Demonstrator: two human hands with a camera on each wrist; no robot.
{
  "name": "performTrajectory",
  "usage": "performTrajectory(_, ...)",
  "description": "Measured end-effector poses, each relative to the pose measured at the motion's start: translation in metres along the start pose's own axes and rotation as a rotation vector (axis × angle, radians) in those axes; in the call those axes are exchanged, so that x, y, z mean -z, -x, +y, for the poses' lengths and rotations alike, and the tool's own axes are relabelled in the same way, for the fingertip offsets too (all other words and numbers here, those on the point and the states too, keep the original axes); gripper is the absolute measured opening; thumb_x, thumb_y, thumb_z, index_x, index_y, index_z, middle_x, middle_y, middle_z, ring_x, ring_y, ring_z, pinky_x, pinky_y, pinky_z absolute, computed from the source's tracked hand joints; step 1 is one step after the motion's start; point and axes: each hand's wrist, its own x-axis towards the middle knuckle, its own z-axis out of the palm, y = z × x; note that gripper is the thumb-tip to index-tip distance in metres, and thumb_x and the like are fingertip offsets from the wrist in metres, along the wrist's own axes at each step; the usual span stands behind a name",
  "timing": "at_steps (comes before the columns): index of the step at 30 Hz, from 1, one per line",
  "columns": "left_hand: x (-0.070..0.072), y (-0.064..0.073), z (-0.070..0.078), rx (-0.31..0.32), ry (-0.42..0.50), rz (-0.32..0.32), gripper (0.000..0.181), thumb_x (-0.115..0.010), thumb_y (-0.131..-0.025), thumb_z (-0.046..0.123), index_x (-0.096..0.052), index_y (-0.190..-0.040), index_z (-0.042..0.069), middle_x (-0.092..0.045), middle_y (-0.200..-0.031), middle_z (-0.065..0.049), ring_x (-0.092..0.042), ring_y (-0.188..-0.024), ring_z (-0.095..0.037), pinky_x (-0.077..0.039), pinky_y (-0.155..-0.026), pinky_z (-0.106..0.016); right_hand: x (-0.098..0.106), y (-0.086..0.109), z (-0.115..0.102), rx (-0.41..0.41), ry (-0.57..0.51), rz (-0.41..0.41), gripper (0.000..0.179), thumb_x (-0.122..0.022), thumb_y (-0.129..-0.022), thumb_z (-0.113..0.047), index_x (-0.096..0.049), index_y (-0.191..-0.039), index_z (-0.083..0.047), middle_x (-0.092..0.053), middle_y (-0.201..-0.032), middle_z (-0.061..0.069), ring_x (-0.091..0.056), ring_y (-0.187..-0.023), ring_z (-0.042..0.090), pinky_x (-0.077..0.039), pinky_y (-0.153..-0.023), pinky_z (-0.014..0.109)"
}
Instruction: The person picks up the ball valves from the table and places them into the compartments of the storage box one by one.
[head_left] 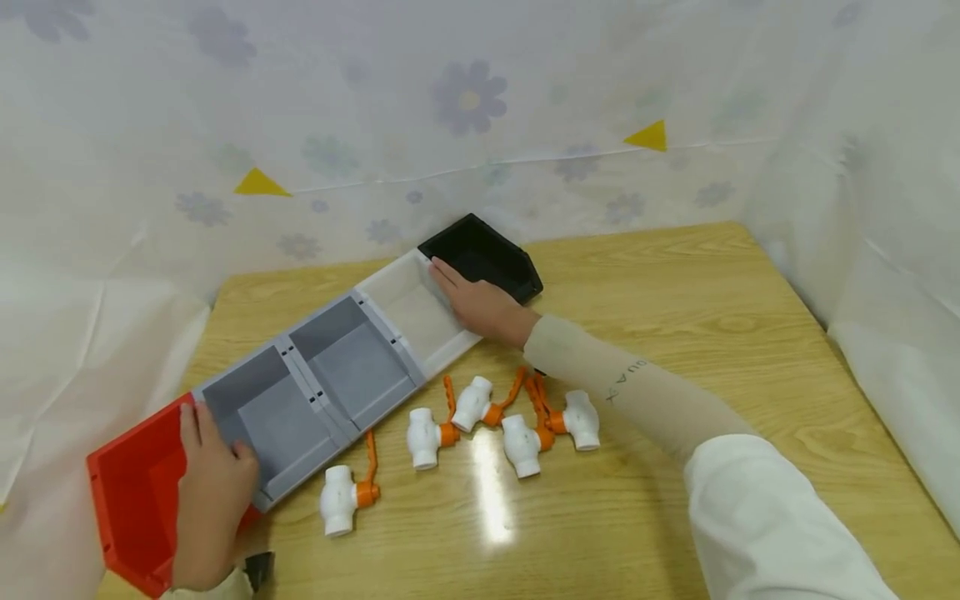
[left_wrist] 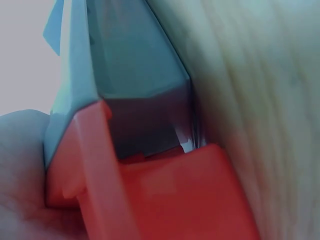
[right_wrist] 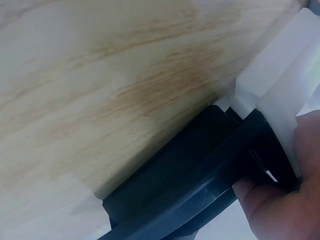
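A row of bins, comprising a red bin (head_left: 101, 508), two grey bins (head_left: 303, 375), a white bin (head_left: 450, 354) and a black bin (head_left: 528, 271), is angled from lower left to upper centre, apparently being steadied. The red-grey seam is straddled by the left hand (head_left: 213, 483); whether it is gripped cannot be told, its fingertips being hidden in the left wrist view. The black bin's edge is pinched by the right hand (head_left: 487, 308). If the row is shifted, both ends should be moved together. Five valves (head_left: 471, 406) are left untouched at centre, the rightmost handles hardly distinguished.

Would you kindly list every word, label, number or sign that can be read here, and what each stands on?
"QUA X": on the beige right sleeve; small, so the reading is uncertain.
Any marks on the white valves: too small to read.
No other text is readable.
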Motion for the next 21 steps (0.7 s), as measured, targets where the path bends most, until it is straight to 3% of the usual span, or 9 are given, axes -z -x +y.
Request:
performTrajectory(9,-0.003,-0.009,0.000,-0.057,-0.016,0.004,0.075,-0.038,-0.089,0.010,0.010,-0.145,0.001,0.017,-0.153,-0.014,-0.042,-0.050,-0.031,-0.041,-0.047,-0.042,0.004,0.005,0.003,0.006,0.070,-0.010,0.060,-0.038,-0.098,-0.011,-0.006,-0.148,-0.003,-0.005,-0.155,0.009,-0.043,-0.045,0.012,-0.040,-0.047,0.020)
performTrajectory(21,-0.003,-0.024,0.010,-0.184,-0.020,0.013,0.073,-0.036,-0.089,0.010,0.008,-0.146,0.002,0.012,-0.153,-0.016,-0.035,-0.043,-0.023,-0.033,-0.040,-0.032,0.003,0.019,0.013,-0.024,0.058,0.052,0.054,-0.036,-0.099,-0.009,-0.013,-0.147,-0.001,-0.011,-0.154,0.012,-0.040,-0.041,0.012,-0.039,-0.042,0.021)
